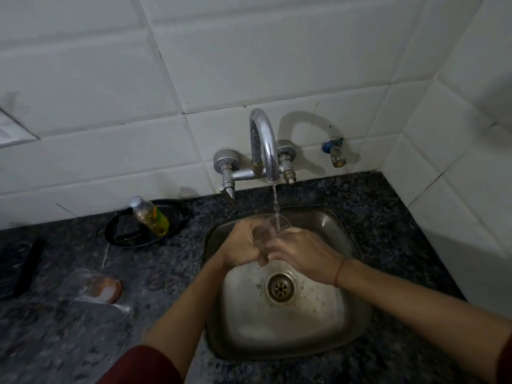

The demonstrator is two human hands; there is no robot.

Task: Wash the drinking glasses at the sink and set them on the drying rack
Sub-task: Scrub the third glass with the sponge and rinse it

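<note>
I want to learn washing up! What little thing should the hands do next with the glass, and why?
Probably tip the glass further over the sink to pour the water out. The left hand and the right hand both hold it under the tap, and the stream falls at its mouth, so it is likely filling with rinse water.
</note>
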